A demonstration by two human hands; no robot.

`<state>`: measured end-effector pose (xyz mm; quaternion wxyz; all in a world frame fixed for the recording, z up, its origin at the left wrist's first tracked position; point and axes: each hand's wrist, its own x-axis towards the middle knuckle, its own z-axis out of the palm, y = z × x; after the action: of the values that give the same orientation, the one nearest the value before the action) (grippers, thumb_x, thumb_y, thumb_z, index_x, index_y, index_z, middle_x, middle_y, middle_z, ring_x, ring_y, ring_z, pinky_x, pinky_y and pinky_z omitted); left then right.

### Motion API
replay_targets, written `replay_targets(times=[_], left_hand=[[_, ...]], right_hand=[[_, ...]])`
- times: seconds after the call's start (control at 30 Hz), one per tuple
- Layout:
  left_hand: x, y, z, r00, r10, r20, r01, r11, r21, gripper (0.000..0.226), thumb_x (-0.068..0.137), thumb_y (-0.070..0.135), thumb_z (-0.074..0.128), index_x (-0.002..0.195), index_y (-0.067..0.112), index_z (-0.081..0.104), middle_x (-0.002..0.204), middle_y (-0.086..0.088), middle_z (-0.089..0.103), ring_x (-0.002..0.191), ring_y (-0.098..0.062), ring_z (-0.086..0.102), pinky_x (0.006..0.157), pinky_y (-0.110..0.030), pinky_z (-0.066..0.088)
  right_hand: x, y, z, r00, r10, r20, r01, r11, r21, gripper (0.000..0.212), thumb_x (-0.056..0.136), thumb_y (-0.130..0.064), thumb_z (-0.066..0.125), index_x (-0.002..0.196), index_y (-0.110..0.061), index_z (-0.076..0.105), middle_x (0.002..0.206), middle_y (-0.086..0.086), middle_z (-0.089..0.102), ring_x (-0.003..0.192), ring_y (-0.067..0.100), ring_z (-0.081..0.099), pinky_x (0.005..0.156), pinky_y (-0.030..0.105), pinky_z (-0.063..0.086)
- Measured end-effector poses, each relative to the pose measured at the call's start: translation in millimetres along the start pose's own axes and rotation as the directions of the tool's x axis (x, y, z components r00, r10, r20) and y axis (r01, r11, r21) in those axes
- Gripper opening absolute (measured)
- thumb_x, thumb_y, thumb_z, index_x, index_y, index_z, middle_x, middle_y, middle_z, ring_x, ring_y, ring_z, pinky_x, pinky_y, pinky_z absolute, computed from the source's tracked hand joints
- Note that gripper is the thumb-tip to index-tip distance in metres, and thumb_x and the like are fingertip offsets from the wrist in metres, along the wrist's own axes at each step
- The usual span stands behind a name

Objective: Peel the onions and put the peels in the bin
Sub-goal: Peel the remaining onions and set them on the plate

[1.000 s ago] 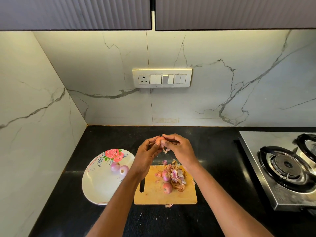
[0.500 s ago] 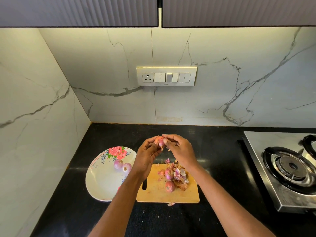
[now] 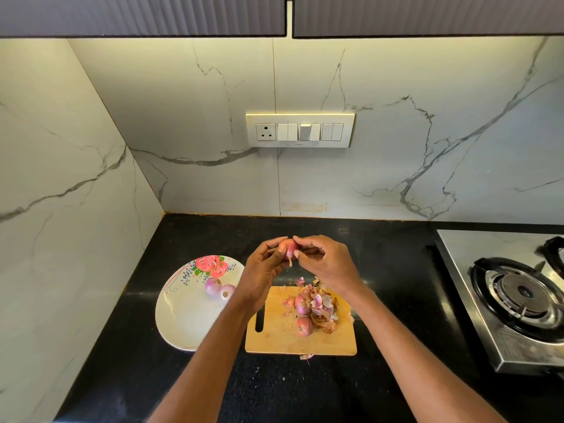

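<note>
The small onion (image 3: 287, 248) is held in the air above the far edge of the cutting board (image 3: 280, 334), between the 2 hands. The left hand (image 3: 262, 274) grips it from the left side with curled fingers, and the right hand (image 3: 328, 264) touches it from the right, thumb and forefinger pinching at its skin. The long axis of the onion is about vertical: a thin strip of peel or root hangs down from its lower end, just between the fingertips of both hands. I judge the next pull should go downward along this axis, and the right hand is placed better for it, because the left one does the holding.

The onion is round, pink-red, with dry papery skin that looks half loose. On the wooden board lie 2 more onions (image 3: 304, 325) beside a heap of peels (image 3: 322, 303), thin, curled and light. A few flakes are on the black speckled counter (image 3: 381, 270). On the white plate (image 3: 183, 319) with a rose print, left of the board, rest 2 peeled onions (image 3: 219, 289), smooth and shiny. A steel gas stove (image 3: 515, 297) stands well apart on the right. No bin is in view.
</note>
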<state>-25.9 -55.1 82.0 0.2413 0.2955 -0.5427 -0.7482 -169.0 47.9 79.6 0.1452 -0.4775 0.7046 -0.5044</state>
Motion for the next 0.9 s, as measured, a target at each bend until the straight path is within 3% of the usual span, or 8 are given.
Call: replay_targets(times=[0.17, 0.37, 0.57, 0.73, 0.9], left_hand=[[-2.4, -1.9, 4.1, 1.000, -0.006, -0.011, 0.006, 1.000, 0.004, 0.023, 0.101, 0.022, 0.054, 0.122, 0.021, 0.065, 0.122, -0.004, 0.070, 0.114, -0.021, 0.069, 0.097, -0.028, 0.056], [-0.5, -3.6, 1.6, 1.000, 0.008, -0.024, -0.008, 1.000, -0.020, 0.025, 0.100, 0.021, 0.056, 0.124, 0.018, 0.064, 0.123, -0.005, 0.069, 0.114, -0.022, 0.068, 0.098, -0.032, 0.056], [-0.8, -1.7, 0.3, 1.000, -0.006, -0.012, 0.005, 0.999, -0.034, 0.032, 0.093, 0.027, 0.059, 0.124, 0.017, 0.064, 0.122, -0.006, 0.069, 0.115, -0.024, 0.068, 0.100, -0.032, 0.055], [-0.5, -6.2, 1.3, 0.999, -0.036, -0.001, 0.036, 0.999, -0.030, 0.026, 0.102, 0.019, 0.054, 0.126, 0.016, 0.063, 0.125, -0.009, 0.068, 0.117, -0.026, 0.067, 0.105, -0.036, 0.053], [0.4, -6.6, 1.4, 0.998, -0.031, -0.047, 0.029, 0.998, -0.062, 0.028, 0.100, 0.019, 0.056, 0.127, 0.014, 0.061, 0.125, -0.010, 0.068, 0.115, -0.025, 0.068, 0.102, -0.034, 0.055]], right_hand=[[-2.0, 2.8, 0.1, 0.999, 0.010, -0.035, -0.011, 0.999, -0.040, 0.029, 0.093, -0.011, 0.072, 0.121, -0.019, 0.074, 0.113, -0.007, 0.074, 0.103, 0.004, 0.068, 0.089, 0.017, 0.055], [-3.7, -3.2, 5.7, 0.996, 0.083, 0.017, -0.084, 0.993, 0.080, 0.038, 0.089, -0.032, 0.076, 0.126, -0.023, 0.070, 0.117, -0.011, 0.070, 0.107, -0.003, 0.066, 0.088, 0.014, 0.055], [-2.7, -0.6, 2.1, 0.998, 0.058, 0.025, -0.059, 0.996, 0.063, 0.035, 0.089, -0.021, 0.077, 0.124, -0.017, 0.073, 0.114, -0.007, 0.073, 0.104, 0.002, 0.069, 0.088, 0.018, 0.057], [-5.4, 4.3, 3.2, 0.997, 0.053, -0.060, -0.053, 0.999, 0.000, 0.027, 0.092, -0.008, 0.071, 0.117, -0.017, 0.075, 0.108, -0.011, 0.073, 0.101, -0.006, 0.065, 0.085, 0.008, 0.051], [-5.3, -1.8, 5.5, 0.993, 0.119, -0.001, -0.119, 0.990, 0.082, 0.027, 0.096, -0.016, 0.069, 0.122, -0.021, 0.072, 0.111, -0.018, 0.069, 0.104, -0.013, 0.063, 0.084, 0.005, 0.049]])
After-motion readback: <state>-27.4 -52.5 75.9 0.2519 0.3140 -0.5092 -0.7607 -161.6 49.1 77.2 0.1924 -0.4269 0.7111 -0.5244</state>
